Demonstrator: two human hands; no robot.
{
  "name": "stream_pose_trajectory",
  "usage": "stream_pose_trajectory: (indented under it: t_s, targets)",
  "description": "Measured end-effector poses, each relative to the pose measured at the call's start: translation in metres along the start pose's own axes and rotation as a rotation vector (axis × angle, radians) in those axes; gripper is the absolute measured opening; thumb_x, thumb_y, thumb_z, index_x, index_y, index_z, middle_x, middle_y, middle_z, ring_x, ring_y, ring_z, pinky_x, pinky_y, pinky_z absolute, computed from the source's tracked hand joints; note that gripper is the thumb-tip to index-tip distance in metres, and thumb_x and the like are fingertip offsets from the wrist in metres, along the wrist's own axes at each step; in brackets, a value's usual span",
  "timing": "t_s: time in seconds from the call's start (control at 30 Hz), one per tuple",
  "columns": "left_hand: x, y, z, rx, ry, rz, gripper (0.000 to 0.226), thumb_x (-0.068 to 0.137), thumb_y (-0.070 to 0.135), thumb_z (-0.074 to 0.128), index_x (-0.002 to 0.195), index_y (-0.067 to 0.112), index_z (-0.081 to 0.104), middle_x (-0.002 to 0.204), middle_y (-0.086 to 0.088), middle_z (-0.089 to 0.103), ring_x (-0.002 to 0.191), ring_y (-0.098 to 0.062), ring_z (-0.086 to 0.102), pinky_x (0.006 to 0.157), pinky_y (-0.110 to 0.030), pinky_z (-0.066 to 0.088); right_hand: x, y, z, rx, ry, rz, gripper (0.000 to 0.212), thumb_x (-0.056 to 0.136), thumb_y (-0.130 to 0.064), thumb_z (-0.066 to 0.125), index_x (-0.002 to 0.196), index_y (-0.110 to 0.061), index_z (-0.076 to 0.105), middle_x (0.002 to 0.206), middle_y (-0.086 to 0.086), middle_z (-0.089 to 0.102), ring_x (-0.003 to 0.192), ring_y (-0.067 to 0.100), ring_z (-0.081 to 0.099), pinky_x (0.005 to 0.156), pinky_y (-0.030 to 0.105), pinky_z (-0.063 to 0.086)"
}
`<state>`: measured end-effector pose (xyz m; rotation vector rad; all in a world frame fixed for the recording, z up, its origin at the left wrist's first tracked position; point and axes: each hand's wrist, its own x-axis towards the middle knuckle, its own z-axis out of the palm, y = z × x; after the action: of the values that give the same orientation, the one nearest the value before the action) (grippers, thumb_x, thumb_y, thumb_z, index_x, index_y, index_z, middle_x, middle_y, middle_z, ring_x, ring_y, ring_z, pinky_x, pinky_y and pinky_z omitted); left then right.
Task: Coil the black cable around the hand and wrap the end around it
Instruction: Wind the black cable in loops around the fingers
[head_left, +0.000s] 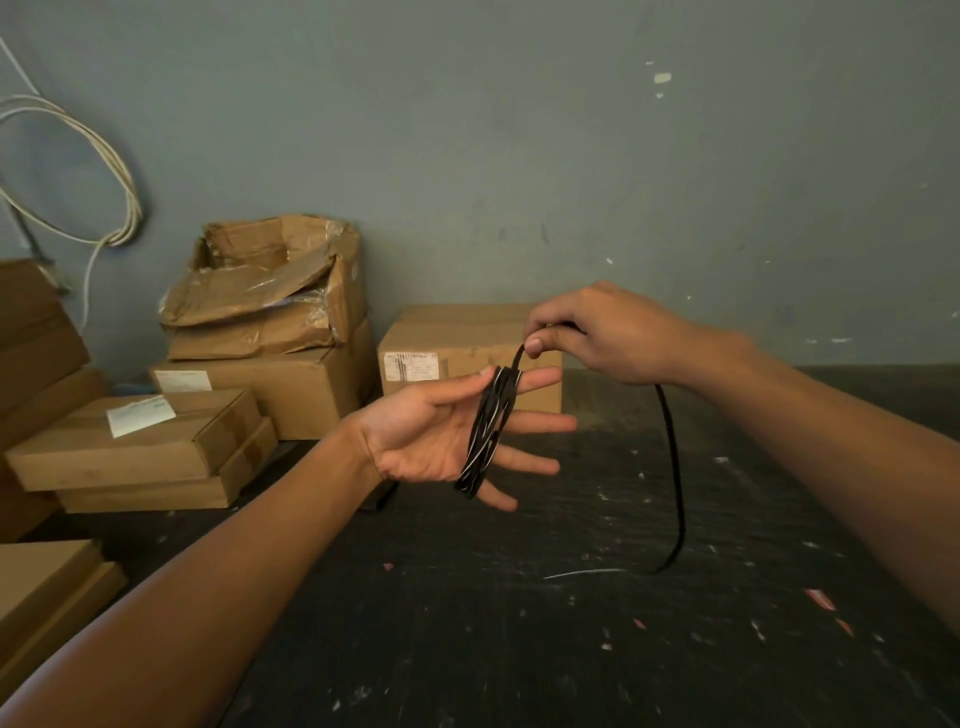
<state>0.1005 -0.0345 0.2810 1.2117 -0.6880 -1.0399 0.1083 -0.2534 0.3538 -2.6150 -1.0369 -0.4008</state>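
My left hand (431, 436) is held out palm up with its fingers spread and pointing right. Several turns of the black cable (488, 431) are wound around its four fingers, and the thumb presses on the top of the coil. My right hand (602, 332) is just above and to the right, pinching the cable between thumb and fingers where it leaves the coil. From the right hand the free length of cable hangs down in a loop to the dark table top (519, 623), and its tail lies there.
Cardboard boxes (470, 348) stand at the back of the table and stack up on the left (140, 441). A crumpled open box (270, 286) tops the left stack. White cables (119, 171) hang looped on the grey wall at the left.
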Motion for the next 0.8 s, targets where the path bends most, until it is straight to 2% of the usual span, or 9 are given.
stream_pose_trajectory:
  t_s: [0.1,0.17,0.2,0.27,0.43,0.57,0.67,0.73,0.8]
  targets:
    - [-0.001,0.005,0.005,-0.026,-0.073,0.038,0.056,0.099,0.045,0.043,0.151,0.034,0.029,0.161,-0.011,0.026,0.145,-0.046,0.017,0.107,-0.071,0.018,-0.001,0.011,0.014,0.078,0.023,-0.013,0.023,0.099,-0.026,0.049,0.101,-0.016,0.070,0.089,-0.005,0.070,0.087,0.018,0.064,0.078,0.039,0.050]
    - [-0.001,0.008,0.008,-0.040,-0.111,0.080,0.055,0.099,0.043,0.043,0.151,0.033,0.030,0.159,-0.011,0.029,0.145,-0.046,0.019,0.106,-0.071,0.018,-0.003,0.017,0.028,0.165,0.036,-0.024,0.024,0.100,-0.021,0.048,0.106,-0.011,0.069,0.101,0.005,0.073,0.094,0.020,0.065,0.085,0.039,0.051]
    - [-0.001,0.010,0.010,-0.044,-0.126,0.108,0.054,0.099,0.042,0.042,0.151,0.032,0.030,0.159,-0.012,0.029,0.145,-0.046,0.020,0.105,-0.072,0.017,-0.006,0.020,0.037,0.220,0.039,-0.025,0.025,0.099,-0.020,0.048,0.110,-0.010,0.068,0.108,0.006,0.073,0.099,0.019,0.066,0.089,0.036,0.051]
    - [0.000,0.014,0.014,-0.048,-0.144,0.169,0.052,0.100,0.041,0.042,0.151,0.031,0.032,0.159,-0.013,0.027,0.145,-0.047,0.017,0.104,-0.073,0.015,-0.012,0.024,0.058,0.289,0.040,-0.029,0.026,0.099,-0.019,0.048,0.116,-0.009,0.064,0.117,0.008,0.070,0.109,0.020,0.065,0.095,0.040,0.051]
    - [0.003,0.014,0.013,-0.072,-0.120,0.244,0.052,0.101,0.042,0.036,0.151,0.033,0.029,0.162,-0.013,0.015,0.144,-0.049,0.012,0.104,-0.073,0.015,-0.030,0.024,0.112,0.305,0.001,0.026,0.032,0.098,-0.019,0.040,0.126,-0.022,0.055,0.131,0.007,0.063,0.117,0.022,0.062,0.093,0.048,0.054]
    - [0.004,0.020,0.008,-0.114,-0.078,0.304,0.051,0.101,0.042,0.032,0.151,0.032,0.031,0.160,-0.014,0.022,0.143,-0.048,0.012,0.104,-0.074,0.012,-0.040,0.008,0.133,0.332,-0.073,0.037,0.024,0.102,-0.027,0.041,0.118,-0.029,0.058,0.116,-0.001,0.068,0.105,0.014,0.064,0.093,0.045,0.053]
    - [0.003,0.028,0.003,-0.116,-0.023,0.339,0.051,0.102,0.043,0.026,0.151,0.032,0.031,0.159,-0.015,0.025,0.144,-0.047,0.015,0.104,-0.073,0.014,-0.045,-0.003,0.137,0.340,-0.056,-0.003,0.023,0.103,-0.030,0.041,0.119,-0.029,0.057,0.077,-0.018,0.064,0.070,-0.002,0.060,0.074,0.033,0.054]
    - [0.004,0.030,-0.002,-0.101,0.019,0.359,0.051,0.101,0.044,0.025,0.151,0.033,0.029,0.160,-0.014,0.024,0.144,-0.047,0.016,0.103,-0.073,0.014,-0.046,-0.010,0.135,0.336,-0.055,-0.021,0.023,0.103,-0.031,0.039,0.119,-0.028,0.056,0.063,-0.013,0.053,0.056,0.002,0.053,0.067,0.038,0.053]
    - [0.006,0.031,-0.007,-0.106,0.058,0.379,0.051,0.101,0.045,0.025,0.151,0.033,0.027,0.160,-0.012,0.022,0.143,-0.048,0.018,0.103,-0.074,0.015,-0.047,-0.016,0.133,0.334,-0.058,-0.035,0.023,0.103,-0.033,0.037,0.119,-0.029,0.054,0.065,-0.008,0.053,0.059,0.008,0.055,0.067,0.041,0.054]
